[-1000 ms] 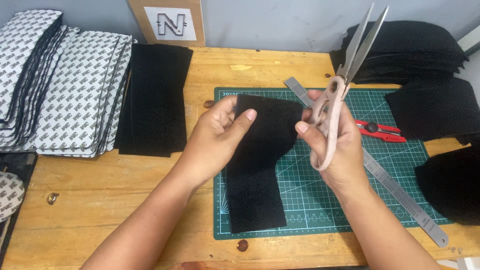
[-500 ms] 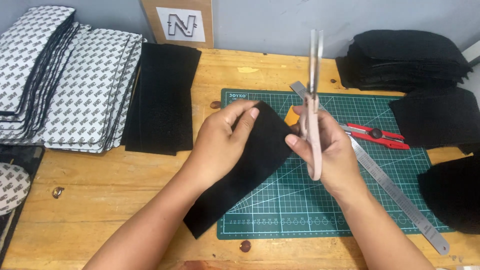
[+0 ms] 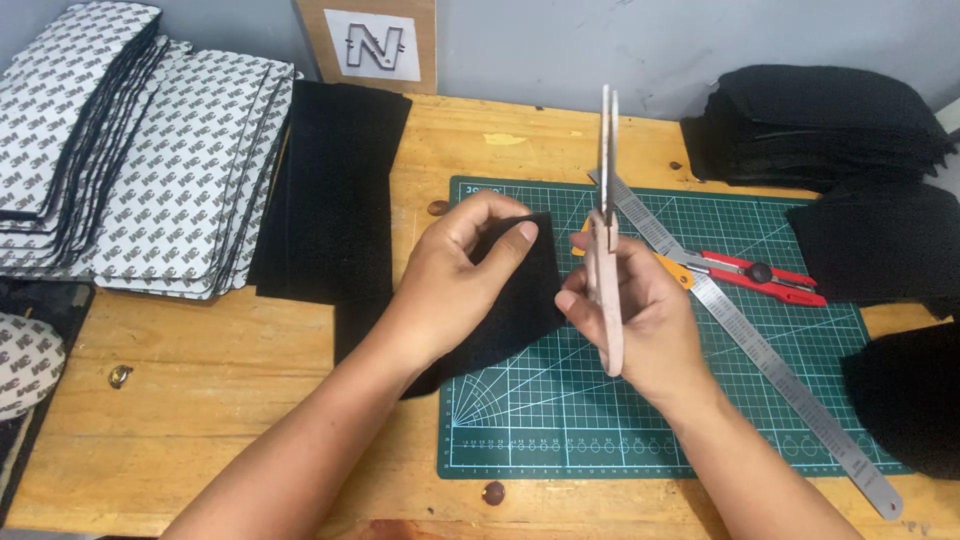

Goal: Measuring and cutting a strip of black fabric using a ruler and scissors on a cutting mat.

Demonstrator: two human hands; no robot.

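Note:
My left hand (image 3: pixel 455 285) grips a black fabric piece (image 3: pixel 520 305) by its upper edge, thumb on top, holding it tilted over the left part of a green cutting mat (image 3: pixel 700 400). My right hand (image 3: pixel 640 320) holds pink-handled scissors (image 3: pixel 606 215) upright, their blades closed and pointing away from me, right beside the fabric's right edge. The lower end of the fabric is hidden behind my left wrist.
A steel ruler (image 3: pixel 770 360) lies diagonally on the mat with a red utility knife (image 3: pixel 755 275) beside it. Black fabric stacks (image 3: pixel 820 125) sit at right, a black sheet (image 3: pixel 330 195) and patterned white sheets (image 3: pixel 150 180) at left. A cardboard sign (image 3: pixel 370 45) stands behind.
The fabric piece has been turned and shifted left over the mat's edge. The scissors swung from tilted with blades apart to upright and closed, and both hands came lower.

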